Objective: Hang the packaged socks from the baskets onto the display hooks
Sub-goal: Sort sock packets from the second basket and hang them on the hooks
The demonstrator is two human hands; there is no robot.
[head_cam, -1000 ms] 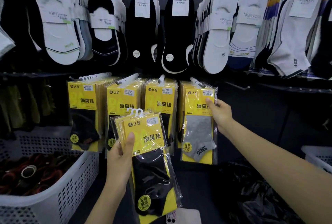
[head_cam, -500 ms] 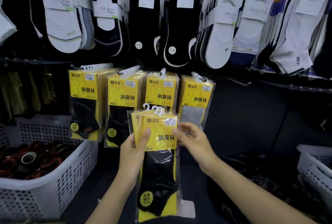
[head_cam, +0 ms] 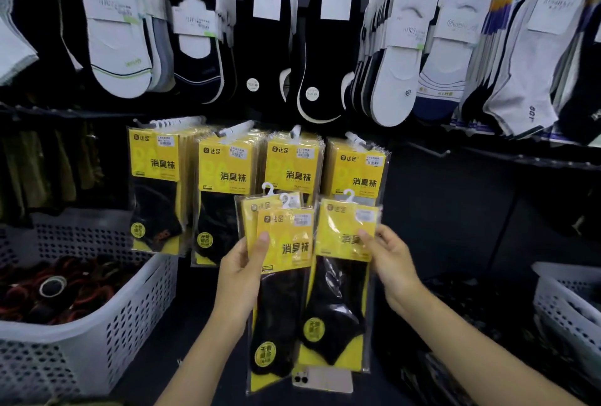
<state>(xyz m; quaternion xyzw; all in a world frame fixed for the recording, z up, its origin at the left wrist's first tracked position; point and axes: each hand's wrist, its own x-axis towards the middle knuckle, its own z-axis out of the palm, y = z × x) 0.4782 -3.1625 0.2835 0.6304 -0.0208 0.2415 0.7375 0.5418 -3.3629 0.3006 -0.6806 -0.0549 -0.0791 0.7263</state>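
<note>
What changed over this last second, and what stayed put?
The right hand left the rightmost hung pack, came down to the stack in the left hand, pinched one pack and drew it off to the right. The stack went from three packs to two. The left hand's grip, the hung rows and the white basket stayed as they were.
</note>
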